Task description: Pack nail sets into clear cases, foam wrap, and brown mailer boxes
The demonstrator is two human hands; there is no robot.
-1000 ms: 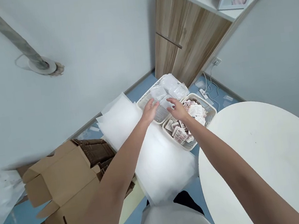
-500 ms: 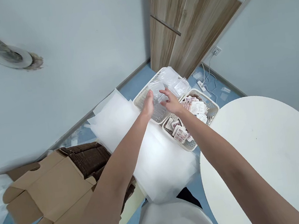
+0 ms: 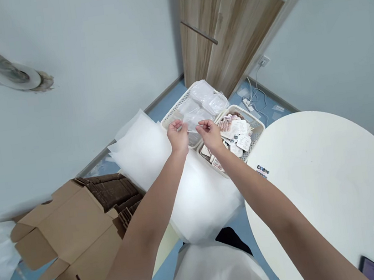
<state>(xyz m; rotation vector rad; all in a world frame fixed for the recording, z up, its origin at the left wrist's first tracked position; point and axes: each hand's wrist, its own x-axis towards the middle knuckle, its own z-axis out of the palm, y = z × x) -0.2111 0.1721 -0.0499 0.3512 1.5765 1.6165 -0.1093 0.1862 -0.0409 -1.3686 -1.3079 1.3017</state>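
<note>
My left hand (image 3: pixel 178 137) is closed in a pinch on one side of a clear plastic bag (image 3: pixel 191 122). Opposite it, my right hand (image 3: pixel 209 134) pinches the other side between thumb and fingers. The bag's outline blends with the plastic below. Both hands are above a white basket (image 3: pixel 173 110) holding stacks of clear plastic bags (image 3: pixel 204 94). Close to my right hand stands a second white basket (image 3: pixel 258 129) filled with printed cards (image 3: pixel 238 127); my wrist hides part of it.
White foam sheets (image 3: pixel 201 197) lie in front of me. Flattened cardboard boxes (image 3: pixel 77 223) are at the left, and a round white table (image 3: pixel 314 164) at the right bears a phone (image 3: pixel 372 268) and small dark beaded pieces (image 3: pixel 262 170). Behind the baskets stands a wooden cabinet (image 3: pixel 216 26).
My fingers have gone from spread to pinching the clear plastic bag. Both hands are slightly nearer to me. The view has shifted, bringing the phone into sight.
</note>
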